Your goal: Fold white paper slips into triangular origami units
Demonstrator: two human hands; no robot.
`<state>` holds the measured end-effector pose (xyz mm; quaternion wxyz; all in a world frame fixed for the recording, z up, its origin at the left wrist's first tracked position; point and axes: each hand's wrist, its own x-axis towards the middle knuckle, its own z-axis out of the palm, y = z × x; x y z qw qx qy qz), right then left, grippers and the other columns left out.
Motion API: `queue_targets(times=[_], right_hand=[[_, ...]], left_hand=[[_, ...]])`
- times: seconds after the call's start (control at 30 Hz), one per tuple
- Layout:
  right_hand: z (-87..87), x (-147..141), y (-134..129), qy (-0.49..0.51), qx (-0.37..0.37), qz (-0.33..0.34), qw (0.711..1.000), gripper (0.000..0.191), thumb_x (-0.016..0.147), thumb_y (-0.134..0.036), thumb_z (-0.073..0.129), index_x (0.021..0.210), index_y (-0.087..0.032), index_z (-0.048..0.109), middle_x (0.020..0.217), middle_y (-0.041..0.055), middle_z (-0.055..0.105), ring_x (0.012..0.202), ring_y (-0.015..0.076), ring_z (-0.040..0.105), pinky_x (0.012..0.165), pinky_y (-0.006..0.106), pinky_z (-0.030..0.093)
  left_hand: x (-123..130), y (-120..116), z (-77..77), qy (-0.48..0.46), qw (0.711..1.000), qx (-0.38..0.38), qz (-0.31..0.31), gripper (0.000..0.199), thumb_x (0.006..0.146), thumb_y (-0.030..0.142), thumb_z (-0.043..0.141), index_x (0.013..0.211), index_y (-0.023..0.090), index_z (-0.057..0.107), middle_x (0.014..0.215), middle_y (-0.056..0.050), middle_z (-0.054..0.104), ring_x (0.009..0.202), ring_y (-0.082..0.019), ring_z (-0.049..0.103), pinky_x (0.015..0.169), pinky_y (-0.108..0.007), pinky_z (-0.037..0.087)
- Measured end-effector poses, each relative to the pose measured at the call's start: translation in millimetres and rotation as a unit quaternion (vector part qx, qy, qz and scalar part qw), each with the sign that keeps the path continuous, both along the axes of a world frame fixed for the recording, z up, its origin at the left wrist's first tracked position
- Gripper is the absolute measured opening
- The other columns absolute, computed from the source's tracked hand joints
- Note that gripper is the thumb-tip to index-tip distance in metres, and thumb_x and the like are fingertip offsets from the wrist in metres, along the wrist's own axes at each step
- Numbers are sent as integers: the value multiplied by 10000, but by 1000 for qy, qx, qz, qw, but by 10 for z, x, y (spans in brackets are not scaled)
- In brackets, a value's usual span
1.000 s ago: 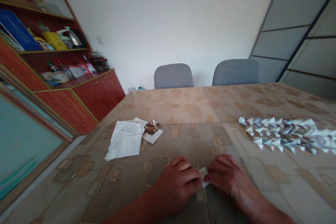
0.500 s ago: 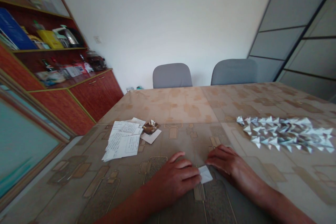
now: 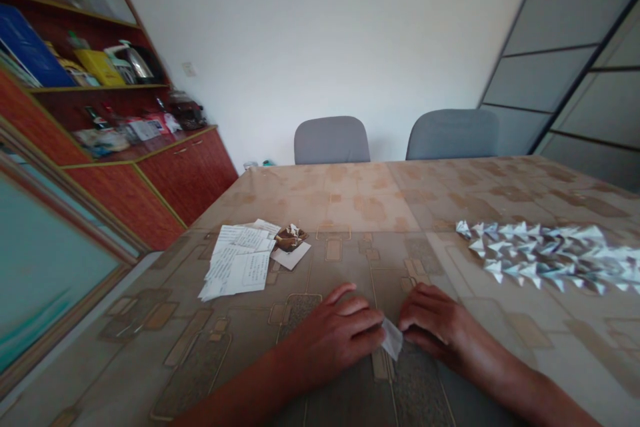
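Observation:
A small white piece of folded paper lies between my two hands at the near middle of the table. My left hand rests on the table with its fingertips closed over the paper's left edge; its thumb is hidden. From the other side, my right hand curls its fingers and pinches at the paper's right edge. The paper looks tilted up on one side, and its exact folds are too blurred to make out.
Printed paper sheets are piled at the left, beside a brown-and-white picture card. Rows of folded, pointed paper pieces stand at the right. Two grey chairs are behind the patterned table.
My right hand's fingers have curled in and come to the paper's edge. The paper has turned and tilted up from lying flatter. The view has shifted slightly.

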<state>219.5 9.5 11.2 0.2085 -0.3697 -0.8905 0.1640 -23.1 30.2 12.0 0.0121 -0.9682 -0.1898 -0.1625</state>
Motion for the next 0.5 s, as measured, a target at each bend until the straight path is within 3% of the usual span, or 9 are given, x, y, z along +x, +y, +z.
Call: queue_targets(times=[0.27, 0.5], right_hand=[[13, -78, -73, -1, -34, -21, 999, 139, 932, -166, 528, 816, -198, 598, 764, 7, 617, 752, 161, 568, 679, 275, 425], [-8, -98, -49, -17, 17, -25, 999, 148, 954, -194, 507, 876, -198, 632, 765, 13, 635, 745, 167, 567, 675, 284, 415]], left_hand=[[12, -3, 37, -3, 1000, 17, -9, 152, 975, 232, 483, 1046, 250, 616, 975, -1, 662, 894, -145, 563, 1024, -382, 324], [13, -4, 30, 3, 1000, -3, -10, 169, 995, 214, 440, 1059, 214, 597, 990, -2, 679, 942, -147, 564, 1050, -402, 300]])
